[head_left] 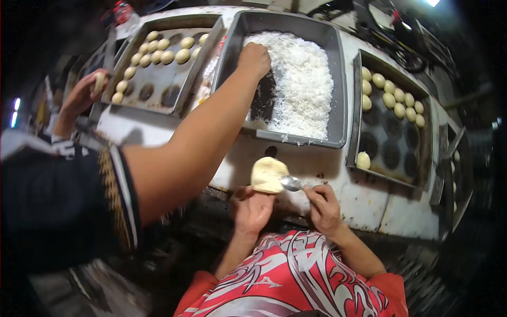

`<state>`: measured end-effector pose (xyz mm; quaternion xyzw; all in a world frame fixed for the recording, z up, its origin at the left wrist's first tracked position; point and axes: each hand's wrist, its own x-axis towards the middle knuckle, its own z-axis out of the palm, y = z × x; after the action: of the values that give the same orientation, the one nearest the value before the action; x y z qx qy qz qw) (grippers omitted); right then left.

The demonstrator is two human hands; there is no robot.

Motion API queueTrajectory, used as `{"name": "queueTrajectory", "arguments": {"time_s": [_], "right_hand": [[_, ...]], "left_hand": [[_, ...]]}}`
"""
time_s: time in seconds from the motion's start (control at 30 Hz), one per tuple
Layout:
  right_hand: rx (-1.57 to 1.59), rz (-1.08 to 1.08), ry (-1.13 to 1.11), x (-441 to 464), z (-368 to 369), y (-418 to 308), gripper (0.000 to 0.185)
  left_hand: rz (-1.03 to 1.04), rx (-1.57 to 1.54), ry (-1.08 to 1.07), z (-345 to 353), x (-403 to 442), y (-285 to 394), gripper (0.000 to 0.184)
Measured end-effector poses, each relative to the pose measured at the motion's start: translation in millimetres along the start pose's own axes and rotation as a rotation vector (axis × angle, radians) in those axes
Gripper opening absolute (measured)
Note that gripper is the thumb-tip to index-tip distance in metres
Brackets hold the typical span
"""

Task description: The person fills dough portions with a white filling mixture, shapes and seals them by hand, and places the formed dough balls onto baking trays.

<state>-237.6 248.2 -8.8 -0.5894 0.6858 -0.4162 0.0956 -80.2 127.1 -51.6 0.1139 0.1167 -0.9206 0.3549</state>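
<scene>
A flattened round of pale dough lies on the fingers of my left hand, just in front of the grey tub. My right hand grips the handle of a metal spoon, whose bowl touches the dough's right edge. Beyond my hands stands the grey tub, with white shredded filling heaped mostly on its right side. A co-worker's closed hand is in the tub at its left; what it holds is hidden.
The co-worker's arm crosses from the left. Trays of dough balls stand left and right of the tub on the white table. Another person's hand holds dough at far left. More trays are at far right.
</scene>
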Motion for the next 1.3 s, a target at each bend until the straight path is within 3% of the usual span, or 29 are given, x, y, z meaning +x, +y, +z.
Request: {"name": "queueTrajectory", "arguments": {"time_s": [0.03, 0.13, 0.17, 0.2, 0.27, 0.33, 0.37, 0.43, 0.57, 0.67, 0.77, 0.87, 0.97, 1.0, 1.03, 1.1, 1.2, 1.3], "right_hand": [[-0.026, -0.047, 0.003, 1, -17, 16, 0.037], [-0.119, -0.129, -0.061, 55, -76, 41, 0.032], [-0.195, -0.103, -0.113, 79, -87, 41, 0.025], [-0.274, -0.071, -0.201, 107, -94, 37, 0.018], [-0.57, -0.225, -0.357, 161, -84, 70, 0.015], [-0.805, -0.145, -0.74, 197, -62, 71, 0.015], [-0.801, -0.159, -0.726, 198, -53, 65, 0.015], [-0.894, -0.228, -0.952, 199, -44, 54, 0.017], [-0.839, -0.211, -1.015, 210, -60, 53, 0.018], [-0.53, -0.022, -1.094, 222, -84, 84, 0.021], [-0.34, 0.303, -1.041, 214, -112, 76, 0.019], [-0.04, 0.439, -0.921, 206, -125, 86, 0.02], [0.015, 0.325, -0.663, 194, -133, 84, 0.024], [0.016, 0.293, -0.579, 183, -139, 63, 0.025], [-0.022, 0.091, -0.443, 180, -126, 85, 0.025], [-0.132, 0.014, -0.209, 156, -117, 66, 0.024], [-0.052, -0.125, 0.16, 118, -82, 61, 0.018], [0.002, -0.074, 0.208, 88, -55, 56, 0.03]], "left_hand": [[0.082, 0.032, 0.038, 14, -8, -7, 0.063], [0.205, 0.205, -0.116, 8, -44, -21, 0.065], [0.195, 0.326, 0.049, 14, -58, -31, 0.064], [0.183, 0.444, 0.211, 17, -69, -40, 0.064], [0.179, 0.483, 0.108, 18, -83, -58, 0.06], [0.183, 0.477, 0.052, 20, -91, -77, 0.057], [0.204, 0.5, 0.021, 20, -96, -83, 0.059], [0.234, 0.507, 0.009, 18, -103, -91, 0.062], [0.288, 0.522, -0.025, 9, -109, -90, 0.055], [0.213, 0.433, -0.022, 1, -106, -79, 0.048], [0.212, 0.455, 0.059, 13, -89, -72, 0.046], [0.16, 0.593, 0.001, 38, -54, -70, 0.036], [0.301, 0.833, -0.083, 56, 6, -76, 0.032], [0.296, 0.836, -0.111, 63, 25, -78, 0.031], [0.302, 0.809, -0.106, 71, 42, -83, 0.031], [0.235, 0.761, -0.195, 84, 72, -89, 0.029], [0.316, 0.756, -0.113, 97, 105, -111, 0.026], [0.42, 0.646, -0.068, 86, 143, -115, 0.024]]}}
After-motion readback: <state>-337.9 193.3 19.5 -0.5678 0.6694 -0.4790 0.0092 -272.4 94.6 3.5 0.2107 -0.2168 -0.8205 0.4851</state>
